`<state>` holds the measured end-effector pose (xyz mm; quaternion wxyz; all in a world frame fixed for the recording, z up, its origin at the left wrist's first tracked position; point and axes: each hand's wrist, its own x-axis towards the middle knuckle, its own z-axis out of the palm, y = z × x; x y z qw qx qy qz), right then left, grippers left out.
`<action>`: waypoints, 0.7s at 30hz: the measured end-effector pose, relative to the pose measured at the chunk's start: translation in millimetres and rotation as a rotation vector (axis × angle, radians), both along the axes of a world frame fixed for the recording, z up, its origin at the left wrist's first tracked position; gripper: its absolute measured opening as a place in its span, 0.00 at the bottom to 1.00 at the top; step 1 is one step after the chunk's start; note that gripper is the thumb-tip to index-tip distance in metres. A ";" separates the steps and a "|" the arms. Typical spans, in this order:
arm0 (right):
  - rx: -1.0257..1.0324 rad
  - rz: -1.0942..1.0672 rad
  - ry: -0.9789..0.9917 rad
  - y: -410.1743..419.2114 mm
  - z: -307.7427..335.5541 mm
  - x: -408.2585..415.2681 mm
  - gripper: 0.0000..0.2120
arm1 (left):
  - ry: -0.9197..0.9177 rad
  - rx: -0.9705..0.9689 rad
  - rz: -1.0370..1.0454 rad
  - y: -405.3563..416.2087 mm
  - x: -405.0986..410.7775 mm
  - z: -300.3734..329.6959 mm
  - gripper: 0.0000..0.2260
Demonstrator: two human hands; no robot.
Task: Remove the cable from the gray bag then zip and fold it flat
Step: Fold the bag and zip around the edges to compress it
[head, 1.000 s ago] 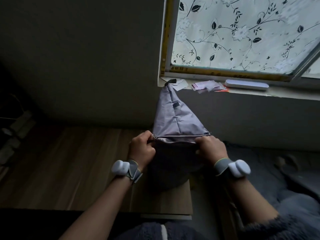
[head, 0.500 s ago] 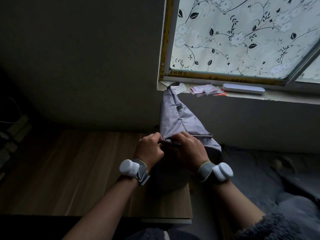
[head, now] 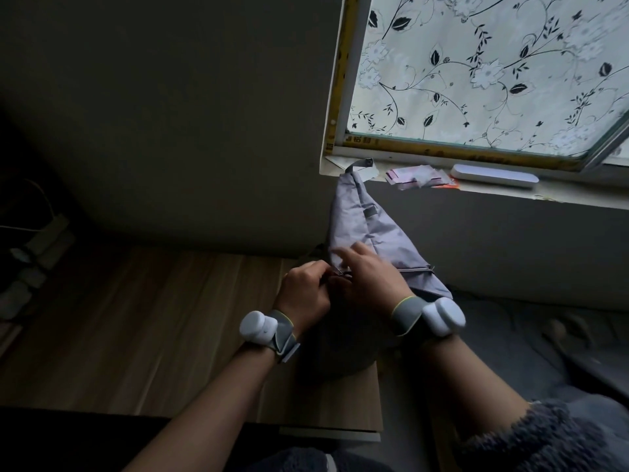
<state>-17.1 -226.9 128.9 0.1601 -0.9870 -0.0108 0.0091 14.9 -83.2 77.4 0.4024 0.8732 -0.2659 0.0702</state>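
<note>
Gray bag standing on desk, tip leaning up to windowsill. Left hand curled, pinching bag's zipper end. Right hand on bag beside it, grip unclear. Best to hold fabric taut, draw slider steadily.

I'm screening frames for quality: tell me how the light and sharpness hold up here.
Head view: the window is the only bright area; the wooden table and wall are dim. The right hand is slightly motion-blurred on the gray bag; wide-angle bending shows at the window frame.
</note>
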 end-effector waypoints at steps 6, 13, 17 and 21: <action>-0.045 -0.003 -0.084 4.8 0.8 5.0 0.08 | -0.012 0.021 0.005 -1.5 0.5 4.9 0.03; 0.110 -0.337 -0.237 7.6 -6.7 5.1 0.07 | 0.067 0.076 0.075 -4.9 -0.6 10.2 0.09; 0.097 -0.438 -0.218 4.6 -12.8 4.2 0.10 | 0.065 0.151 0.136 -4.0 0.0 8.8 0.04; 0.108 -0.560 -0.170 -20.0 -15.8 -0.5 0.11 | 0.067 0.187 0.180 1.4 0.6 7.5 0.04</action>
